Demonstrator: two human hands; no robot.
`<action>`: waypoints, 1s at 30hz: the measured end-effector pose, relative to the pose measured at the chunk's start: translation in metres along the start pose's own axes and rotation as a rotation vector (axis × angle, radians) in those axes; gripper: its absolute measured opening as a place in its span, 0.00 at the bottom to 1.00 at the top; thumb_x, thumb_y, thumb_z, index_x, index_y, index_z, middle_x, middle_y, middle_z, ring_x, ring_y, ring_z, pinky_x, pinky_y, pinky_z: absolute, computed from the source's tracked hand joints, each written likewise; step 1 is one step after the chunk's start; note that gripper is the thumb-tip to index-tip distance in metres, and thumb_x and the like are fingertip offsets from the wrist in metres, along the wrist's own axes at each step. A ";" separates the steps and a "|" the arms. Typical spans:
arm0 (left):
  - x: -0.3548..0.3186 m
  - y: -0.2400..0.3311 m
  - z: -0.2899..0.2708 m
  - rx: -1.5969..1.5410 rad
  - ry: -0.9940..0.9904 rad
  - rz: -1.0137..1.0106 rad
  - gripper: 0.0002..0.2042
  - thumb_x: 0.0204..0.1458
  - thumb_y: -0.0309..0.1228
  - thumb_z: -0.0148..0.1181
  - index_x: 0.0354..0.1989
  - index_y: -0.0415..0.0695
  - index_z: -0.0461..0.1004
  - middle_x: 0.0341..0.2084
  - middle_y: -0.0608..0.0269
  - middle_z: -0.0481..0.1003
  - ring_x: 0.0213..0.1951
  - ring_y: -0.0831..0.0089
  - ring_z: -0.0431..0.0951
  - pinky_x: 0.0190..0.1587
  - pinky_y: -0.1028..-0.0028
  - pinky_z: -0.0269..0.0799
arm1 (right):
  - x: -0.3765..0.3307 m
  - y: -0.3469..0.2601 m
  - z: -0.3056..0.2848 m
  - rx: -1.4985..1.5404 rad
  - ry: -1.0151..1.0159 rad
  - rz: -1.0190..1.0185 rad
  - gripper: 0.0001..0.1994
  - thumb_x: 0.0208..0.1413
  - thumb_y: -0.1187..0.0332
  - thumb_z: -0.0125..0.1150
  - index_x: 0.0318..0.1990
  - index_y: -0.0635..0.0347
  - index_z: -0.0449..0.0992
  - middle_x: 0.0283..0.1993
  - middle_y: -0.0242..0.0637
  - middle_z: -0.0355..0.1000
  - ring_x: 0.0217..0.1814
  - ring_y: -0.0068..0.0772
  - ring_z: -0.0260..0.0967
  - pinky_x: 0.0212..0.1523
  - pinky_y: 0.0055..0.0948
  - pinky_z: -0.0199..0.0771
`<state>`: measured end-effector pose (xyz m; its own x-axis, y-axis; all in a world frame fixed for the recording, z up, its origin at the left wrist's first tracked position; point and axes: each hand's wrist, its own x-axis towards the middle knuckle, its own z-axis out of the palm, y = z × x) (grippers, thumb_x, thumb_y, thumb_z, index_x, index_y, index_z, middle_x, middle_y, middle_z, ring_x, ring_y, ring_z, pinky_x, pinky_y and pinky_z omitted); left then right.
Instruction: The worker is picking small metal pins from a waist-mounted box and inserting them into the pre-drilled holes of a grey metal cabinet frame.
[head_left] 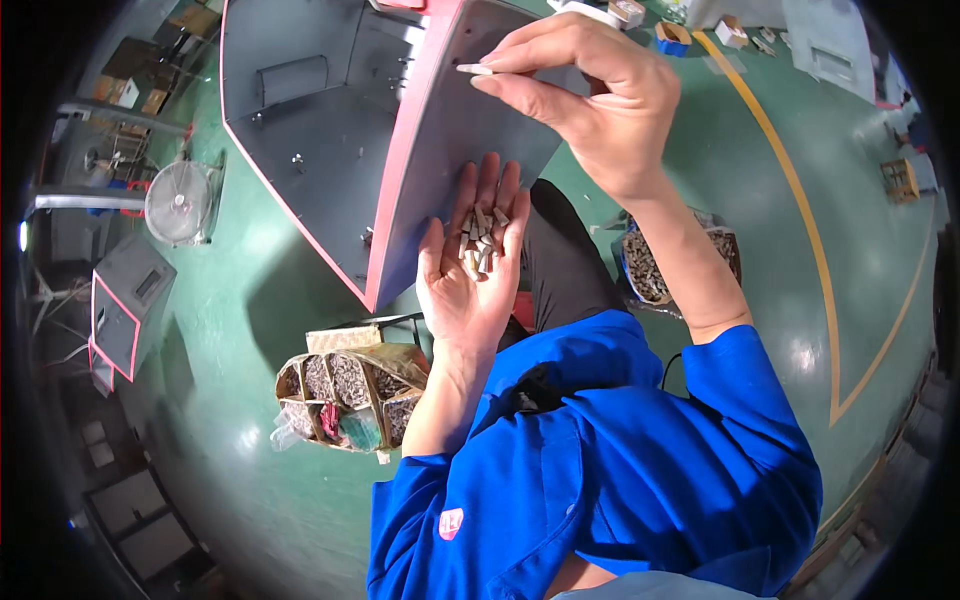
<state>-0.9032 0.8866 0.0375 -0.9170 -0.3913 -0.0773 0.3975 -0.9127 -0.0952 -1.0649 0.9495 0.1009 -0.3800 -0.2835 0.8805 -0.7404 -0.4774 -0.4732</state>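
Observation:
My left hand [472, 262] is palm up and loosely cupped, holding a small heap of pale tapered plugs [482, 240]. Between the thumb and forefinger of my right hand [590, 85] is one whitish tapered plug [474, 69]. Its narrow end points left, toward the dark grey side of a large panelled casing [455, 125] with pink-red edges. A small dark hole shows on that side close to the plug's tip; I cannot tell whether they touch. The fingertips of my left hand are in front of the same side, lower down.
A divided box [345, 385] of small parts sits at my lower left. To my right, a bag-lined container [650, 270] holds many similar pieces. A round fan [180, 200] and a smaller grey casing [130, 295] stand at left. A yellow line [800, 190] crosses the green floor.

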 end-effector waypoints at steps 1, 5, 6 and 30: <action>-0.002 0.004 0.002 0.013 -0.008 0.018 0.26 0.58 0.31 0.44 0.63 0.33 0.49 0.66 0.48 0.46 0.69 0.56 0.40 0.70 0.58 0.34 | 0.004 0.002 0.008 -0.081 -0.026 -0.074 0.06 0.41 0.82 0.67 0.29 0.66 0.77 0.30 0.37 0.76 0.32 0.24 0.73 0.31 0.19 0.73; -0.009 0.020 0.004 0.046 -0.031 0.083 0.25 0.59 0.31 0.43 0.62 0.31 0.52 0.65 0.48 0.48 0.68 0.57 0.42 0.70 0.60 0.34 | 0.012 -0.005 0.023 -0.254 0.012 -0.056 0.06 0.40 0.82 0.66 0.28 0.65 0.78 0.29 0.38 0.76 0.28 0.24 0.71 0.29 0.19 0.72; -0.012 0.025 0.003 0.043 -0.018 0.110 0.24 0.59 0.31 0.43 0.61 0.30 0.53 0.65 0.47 0.49 0.68 0.58 0.42 0.70 0.60 0.34 | 0.012 -0.002 0.025 -0.258 -0.001 -0.092 0.06 0.40 0.82 0.67 0.28 0.65 0.78 0.29 0.38 0.76 0.28 0.25 0.72 0.29 0.19 0.72; -0.068 0.120 0.000 0.075 -0.075 0.284 0.23 0.61 0.35 0.37 0.56 0.28 0.62 0.63 0.42 0.53 0.67 0.51 0.47 0.69 0.57 0.39 | 0.021 -0.018 0.130 -0.380 -0.200 -0.359 0.07 0.41 0.76 0.70 0.28 0.65 0.78 0.28 0.37 0.76 0.30 0.29 0.75 0.33 0.22 0.73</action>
<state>-0.7930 0.8035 0.0311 -0.7708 -0.6369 -0.0167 0.6370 -0.7708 -0.0066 -0.9870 0.8438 0.1243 0.0182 -0.3284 0.9444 -0.9658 -0.2503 -0.0684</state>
